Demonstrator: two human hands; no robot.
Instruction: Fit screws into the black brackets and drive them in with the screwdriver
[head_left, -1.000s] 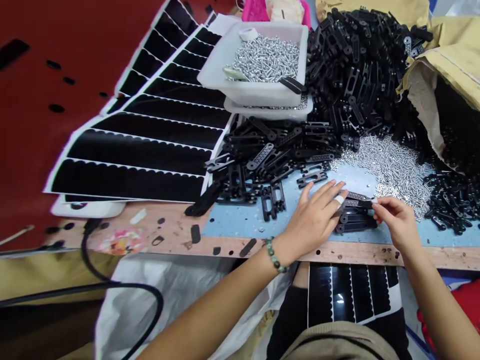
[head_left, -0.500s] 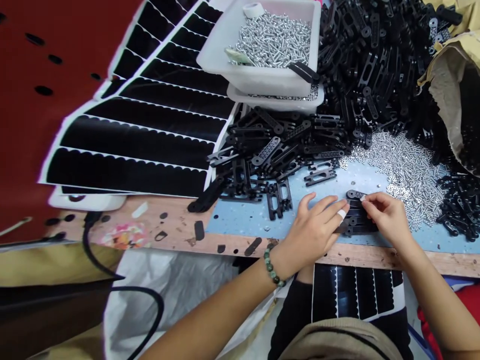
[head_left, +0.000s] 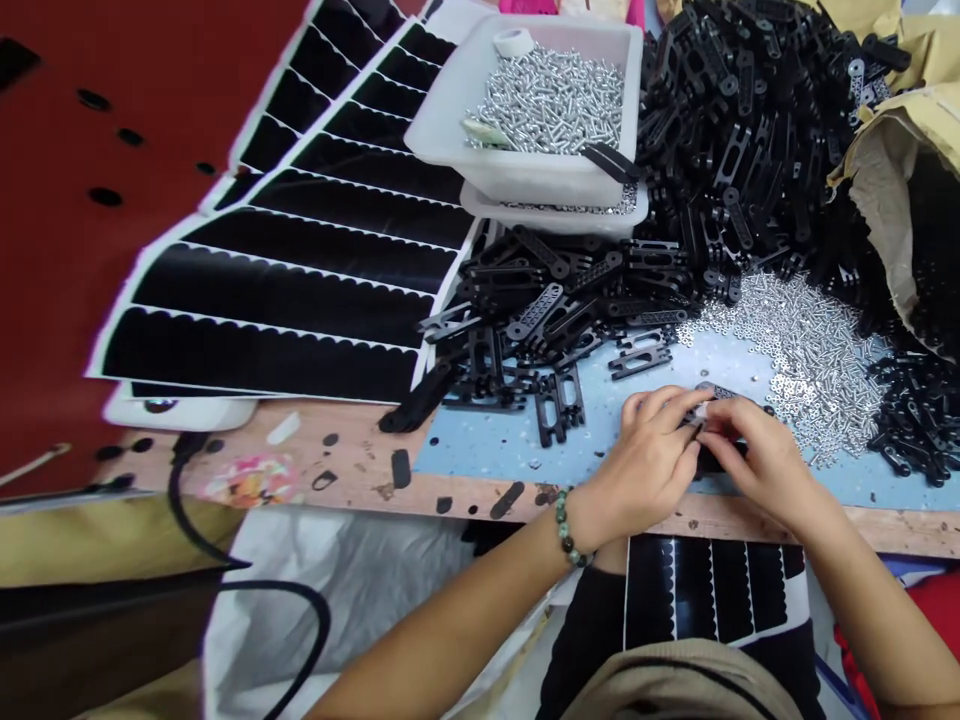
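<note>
My left hand (head_left: 654, 465), with white tape on a finger and a bead bracelet at the wrist, curls its fingers at the left end of some slotted black plastic pieces (head_left: 716, 390) on the blue mat. Opposite it, my right hand (head_left: 757, 462) has thumb and fingers pinched together, nearly touching the left fingertips. Whatever small thing lies in the right pinch is hidden. Both hands cover most of the black pieces under them. Just behind and right lies a heap of small silver screws and nuts (head_left: 814, 370).
A white bin (head_left: 525, 175) of screws stands on a shallow tray (head_left: 555, 217) of nuts. Black plastic parts (head_left: 555, 310) lie left of it and in a tall heap (head_left: 739, 140) behind. Sheets of black strips (head_left: 277, 310) cover the left; a paper sack (head_left: 892, 200) stands right.
My right hand has moved left over the black pieces and now meets the left fingertips. The left fingers, more spread before, have curled in. The view has shifted slightly.
</note>
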